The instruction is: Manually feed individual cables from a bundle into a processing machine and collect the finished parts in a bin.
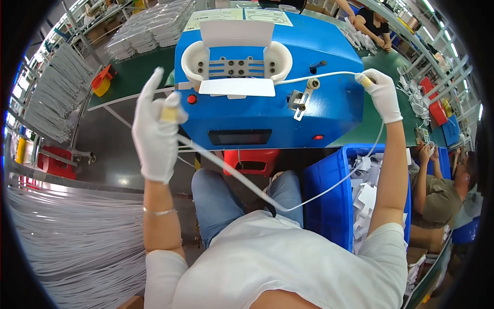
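My left hand, in a white glove with a yellow band on one finger, is raised left of a blue tabletop machine. Its index finger points up; the other fingers curl, slightly blurred, where a white cable leaves the hand. The cable sags across my lap and rises to my right hand, gloved too, which pinches it at the machine's right. From there the cable runs left to a holder with two white rounded ends. A white card covers the holder's front; another white piece stands behind.
A blue bin with white paper pieces stands by my right arm. Bundled white cables lie at lower left, more hang farther back. Clear plastic trays are stacked at far left. A co-worker sits at right.
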A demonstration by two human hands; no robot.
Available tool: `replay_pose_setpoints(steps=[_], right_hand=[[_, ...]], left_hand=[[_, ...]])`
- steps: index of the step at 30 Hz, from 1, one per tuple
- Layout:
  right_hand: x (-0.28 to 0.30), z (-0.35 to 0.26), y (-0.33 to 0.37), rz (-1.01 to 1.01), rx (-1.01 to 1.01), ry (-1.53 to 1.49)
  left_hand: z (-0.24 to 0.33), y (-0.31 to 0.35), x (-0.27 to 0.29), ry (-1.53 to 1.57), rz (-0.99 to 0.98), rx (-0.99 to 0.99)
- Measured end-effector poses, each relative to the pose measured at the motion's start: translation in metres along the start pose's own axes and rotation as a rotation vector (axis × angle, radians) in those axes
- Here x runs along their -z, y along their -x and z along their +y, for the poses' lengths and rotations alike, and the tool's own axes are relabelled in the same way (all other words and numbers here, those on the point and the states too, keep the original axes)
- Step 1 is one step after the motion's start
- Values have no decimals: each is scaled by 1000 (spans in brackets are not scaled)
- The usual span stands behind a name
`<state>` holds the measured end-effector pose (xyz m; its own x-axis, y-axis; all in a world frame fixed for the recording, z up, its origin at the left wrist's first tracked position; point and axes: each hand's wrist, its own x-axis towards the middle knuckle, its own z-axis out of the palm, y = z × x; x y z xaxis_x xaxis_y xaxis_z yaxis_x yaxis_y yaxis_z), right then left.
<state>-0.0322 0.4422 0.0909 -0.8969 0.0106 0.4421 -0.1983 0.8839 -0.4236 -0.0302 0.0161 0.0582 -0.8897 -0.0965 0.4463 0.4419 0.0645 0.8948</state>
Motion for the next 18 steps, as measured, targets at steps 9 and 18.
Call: replay_pose_setpoints(steps=[9,18], right_hand=[[16,-20,32,225,-191,-240],[34,-12,62,194,-378,-320]], left_hand=[[7,30,68,-180,195,29],[6,68,74,4,-595,448]])
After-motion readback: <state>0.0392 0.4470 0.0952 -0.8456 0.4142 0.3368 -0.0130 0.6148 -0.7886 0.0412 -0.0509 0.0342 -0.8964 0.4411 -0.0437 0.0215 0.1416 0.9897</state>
